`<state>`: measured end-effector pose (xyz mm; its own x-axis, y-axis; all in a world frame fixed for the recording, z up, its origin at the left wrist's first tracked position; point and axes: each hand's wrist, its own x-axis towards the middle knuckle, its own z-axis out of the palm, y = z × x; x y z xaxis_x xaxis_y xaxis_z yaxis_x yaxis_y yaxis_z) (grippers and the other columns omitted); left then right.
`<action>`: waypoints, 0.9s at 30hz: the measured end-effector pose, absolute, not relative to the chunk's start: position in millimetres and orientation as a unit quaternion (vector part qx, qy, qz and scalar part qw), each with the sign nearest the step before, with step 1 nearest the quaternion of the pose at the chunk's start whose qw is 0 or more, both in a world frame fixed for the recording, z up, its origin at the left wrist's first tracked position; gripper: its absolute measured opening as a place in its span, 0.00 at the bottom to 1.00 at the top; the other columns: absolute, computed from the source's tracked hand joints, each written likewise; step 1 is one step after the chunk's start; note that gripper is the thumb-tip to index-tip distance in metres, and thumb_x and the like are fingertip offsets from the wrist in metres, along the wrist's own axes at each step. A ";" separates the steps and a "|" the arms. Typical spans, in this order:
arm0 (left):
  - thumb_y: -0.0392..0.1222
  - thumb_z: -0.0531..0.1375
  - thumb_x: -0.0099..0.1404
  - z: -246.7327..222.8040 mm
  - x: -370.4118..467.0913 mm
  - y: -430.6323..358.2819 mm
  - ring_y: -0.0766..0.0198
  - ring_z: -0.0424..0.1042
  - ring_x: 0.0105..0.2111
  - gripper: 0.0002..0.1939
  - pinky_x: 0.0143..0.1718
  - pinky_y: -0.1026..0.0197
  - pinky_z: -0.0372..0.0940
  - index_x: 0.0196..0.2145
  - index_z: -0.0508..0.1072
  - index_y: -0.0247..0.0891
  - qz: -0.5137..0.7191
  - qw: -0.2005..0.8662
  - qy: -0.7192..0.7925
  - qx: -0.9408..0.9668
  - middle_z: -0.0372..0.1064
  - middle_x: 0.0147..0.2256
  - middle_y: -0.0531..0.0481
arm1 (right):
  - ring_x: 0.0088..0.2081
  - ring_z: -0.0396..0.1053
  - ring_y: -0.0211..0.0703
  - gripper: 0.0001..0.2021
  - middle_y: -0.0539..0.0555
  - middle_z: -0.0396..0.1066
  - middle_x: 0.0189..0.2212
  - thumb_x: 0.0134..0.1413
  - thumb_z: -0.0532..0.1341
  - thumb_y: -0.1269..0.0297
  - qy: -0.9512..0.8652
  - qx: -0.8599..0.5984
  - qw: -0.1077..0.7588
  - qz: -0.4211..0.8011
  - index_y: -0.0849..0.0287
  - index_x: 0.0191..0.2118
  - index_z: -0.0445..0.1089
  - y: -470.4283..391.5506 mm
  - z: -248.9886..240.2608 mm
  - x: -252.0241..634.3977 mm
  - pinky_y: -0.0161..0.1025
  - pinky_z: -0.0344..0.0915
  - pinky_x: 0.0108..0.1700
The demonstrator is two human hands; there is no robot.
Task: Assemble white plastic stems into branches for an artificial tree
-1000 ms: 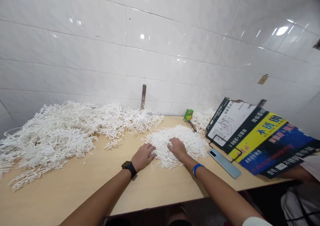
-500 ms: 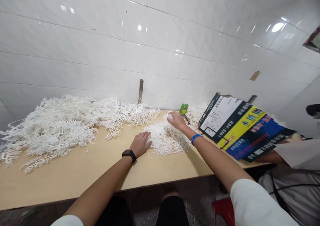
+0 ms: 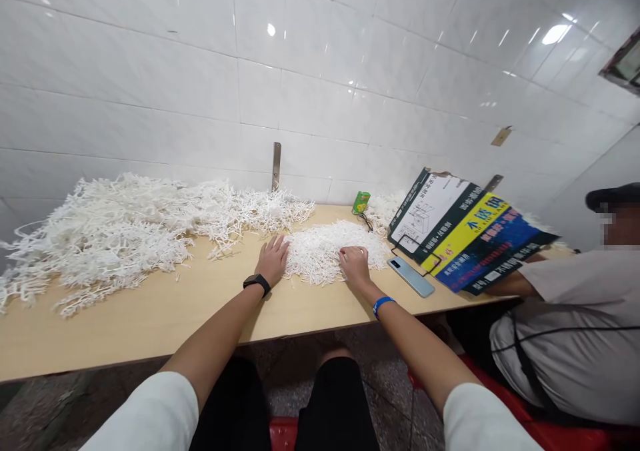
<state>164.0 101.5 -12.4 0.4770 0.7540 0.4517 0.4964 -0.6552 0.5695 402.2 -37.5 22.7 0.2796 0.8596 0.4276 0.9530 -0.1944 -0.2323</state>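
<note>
A small heap of white branching plastic pieces (image 3: pixel 315 248) lies on the light wooden table (image 3: pixel 210 311) in front of me. At its left edge rests my left hand (image 3: pixel 273 259), fingers extended against the pieces, a black watch on that wrist. My right hand (image 3: pixel 355 264) lies on the right part of the heap with its fingers bent down into the pieces; whether it grips any is hidden. A blue band circles the right wrist. To the left spreads a much larger pile of the same white pieces (image 3: pixel 125 231).
A printed cardboard sheet (image 3: pixel 465 238) leans at the right, with a phone (image 3: pixel 411 278) before it. Beyond the heap are a small green box (image 3: pixel 361 202) and more white pieces. A person in a grey shirt (image 3: pixel 590 331) sits at the right. A metal bracket (image 3: pixel 277 166) stands against the tiled wall.
My right hand has come back toward me from the heap's far side. The heap looks flatter and more spread out. The phone now shows, and more of the person is in view.
</note>
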 end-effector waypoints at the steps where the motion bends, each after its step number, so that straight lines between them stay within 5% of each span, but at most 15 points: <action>1: 0.43 0.48 0.71 -13.1 162.8 105.1 0.49 0.48 0.69 0.22 0.69 0.41 0.40 0.58 0.69 0.38 0.360 0.192 0.394 0.824 0.57 0.66 0.43 | 0.46 0.68 0.50 0.16 0.61 0.76 0.40 0.67 0.49 0.63 -0.587 -0.768 0.233 -0.107 0.61 0.39 0.73 -39.7 19.6 402.2 0.53 0.51 0.61; 5: 0.43 0.39 0.74 -15.8 151.1 118.7 0.49 0.51 0.68 0.27 0.67 0.41 0.49 0.65 0.58 0.31 0.385 0.226 0.503 0.740 0.53 0.67 0.35 | 0.46 0.67 0.52 0.17 0.63 0.74 0.38 0.68 0.48 0.64 -0.607 -0.750 0.240 -0.109 0.63 0.37 0.73 -48.3 14.1 409.2 0.52 0.56 0.57; 9: 0.44 0.38 0.74 -16.4 133.3 117.8 0.51 0.58 0.65 0.28 0.64 0.45 0.57 0.67 0.54 0.31 0.355 0.244 0.540 0.723 0.56 0.66 0.33 | 0.55 0.64 0.50 0.19 0.62 0.71 0.51 0.60 0.48 0.76 -0.659 -0.700 0.257 -0.096 0.62 0.50 0.71 -70.4 -0.5 417.5 0.49 0.61 0.58; 13: 0.45 0.41 0.73 -15.0 117.8 99.3 0.51 0.50 0.69 0.29 0.67 0.50 0.52 0.66 0.56 0.27 0.295 0.231 0.522 0.766 0.50 0.68 0.35 | 0.59 0.62 0.52 0.26 0.62 0.68 0.55 0.58 0.47 0.78 -0.673 -0.674 0.289 -0.098 0.60 0.59 0.67 -93.7 -23.1 416.7 0.55 0.62 0.61; 18: 0.49 0.43 0.71 -18.2 96.4 67.0 0.42 0.40 0.70 0.35 0.69 0.43 0.42 0.66 0.51 0.17 0.205 0.183 0.494 0.825 0.41 0.69 0.28 | 0.63 0.61 0.55 0.22 0.61 0.66 0.60 0.63 0.50 0.70 -0.725 -0.623 0.285 -0.074 0.59 0.59 0.68 -103.6 -29.0 409.4 0.61 0.57 0.65; 27: 0.52 0.42 0.72 -14.3 33.0 32.8 0.48 0.45 0.70 0.33 0.68 0.43 0.43 0.68 0.55 0.33 0.098 0.101 0.431 0.891 0.45 0.70 0.42 | 0.68 0.52 0.52 0.26 0.57 0.58 0.66 0.66 0.53 0.59 -0.820 -0.534 0.194 0.074 0.56 0.67 0.59 -124.5 -20.4 410.7 0.55 0.55 0.68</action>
